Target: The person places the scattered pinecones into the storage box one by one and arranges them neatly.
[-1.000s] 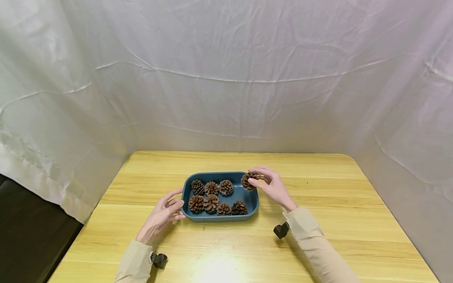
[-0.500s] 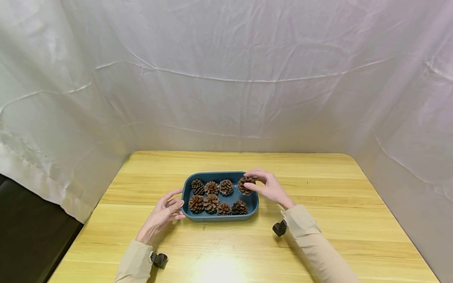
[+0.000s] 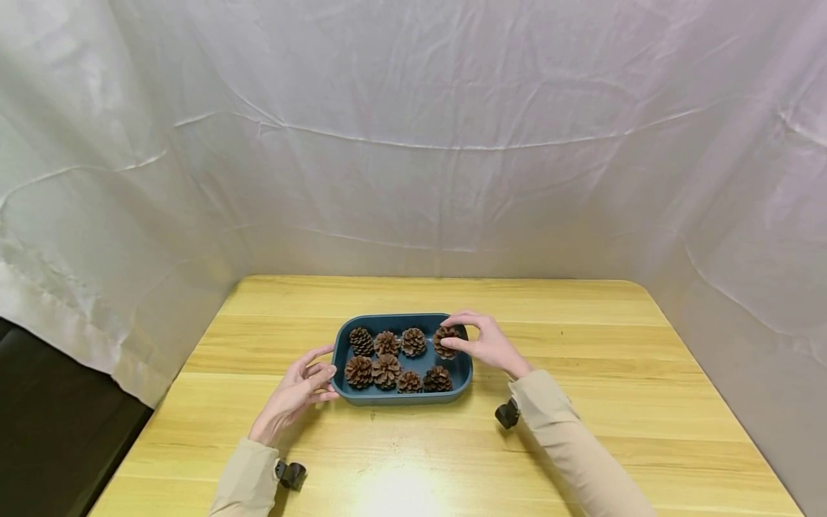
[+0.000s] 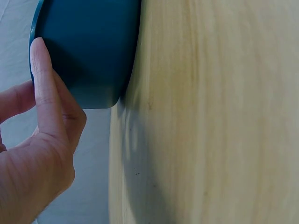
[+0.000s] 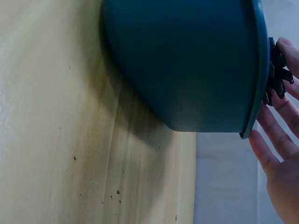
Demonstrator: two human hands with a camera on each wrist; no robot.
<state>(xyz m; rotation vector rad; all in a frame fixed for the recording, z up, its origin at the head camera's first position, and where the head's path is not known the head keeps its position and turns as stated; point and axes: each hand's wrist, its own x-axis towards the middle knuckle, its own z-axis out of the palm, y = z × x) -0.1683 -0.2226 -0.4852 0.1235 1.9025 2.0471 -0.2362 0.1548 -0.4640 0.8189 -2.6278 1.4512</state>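
Note:
On the table stands a dark blue-green rectangular tray (image 3: 405, 400) holding several brown pine cones (image 3: 385, 371) in two rough rows. My left hand (image 3: 297, 391) holds the tray's left end, thumb at the rim and other fingers along the outer wall; the left wrist view shows a finger (image 4: 46, 98) against that wall. Over the tray's back right corner, my right hand (image 3: 486, 346) pinches a pine cone (image 3: 444, 334) between thumb and fingers. In the right wrist view this cone (image 5: 275, 74) pokes above the rim, most of it hidden behind the tray wall.
The light wooden table (image 3: 581, 431) spreads around the tray. Pale curtains (image 3: 413, 179) hang behind and at both sides. Something black (image 3: 58, 416) lies beyond the table's left edge. Each wrist wears a small black camera (image 3: 291, 475).
The right hand has brought its pine cone slightly left and down, from above the back right corner into the tray. The left hand and tray stay where they were.

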